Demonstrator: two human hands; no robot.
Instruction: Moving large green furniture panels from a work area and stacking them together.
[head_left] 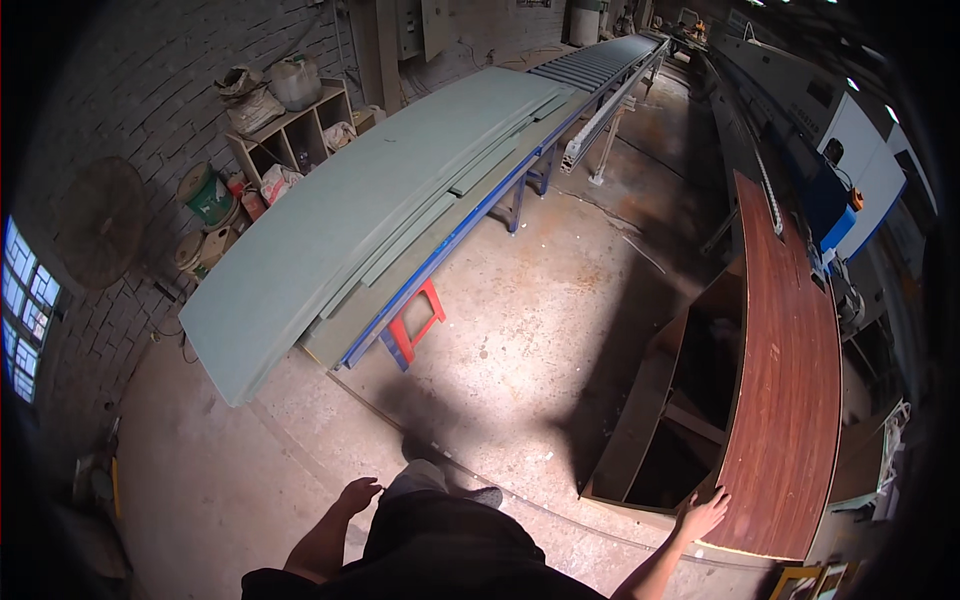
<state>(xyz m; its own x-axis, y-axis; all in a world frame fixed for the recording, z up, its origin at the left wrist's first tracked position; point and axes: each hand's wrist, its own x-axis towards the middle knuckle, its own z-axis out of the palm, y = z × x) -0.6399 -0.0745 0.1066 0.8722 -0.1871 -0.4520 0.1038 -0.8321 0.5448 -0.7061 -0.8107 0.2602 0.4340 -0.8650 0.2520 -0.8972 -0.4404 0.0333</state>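
Observation:
My right hand (702, 513) rests with spread fingers on the near end of a long reddish-brown wood-grain board (785, 380) that lies on top of a dark stand at my right. My left hand (356, 494) hangs loose beside my thigh, fingers curled, touching nothing. Both forearms come in from the lower edge on either side of my dark trousers.
A stack of long grey-green panels (350, 220) lies on a blue-framed roller conveyor (590, 70) with a red stool (415, 322) beneath. A blue-and-white machine (840, 190) runs along the right. Wooden shelves (290, 135), buckets and a fan (100, 220) stand by the brick wall. Bare concrete floor (520, 330) lies between.

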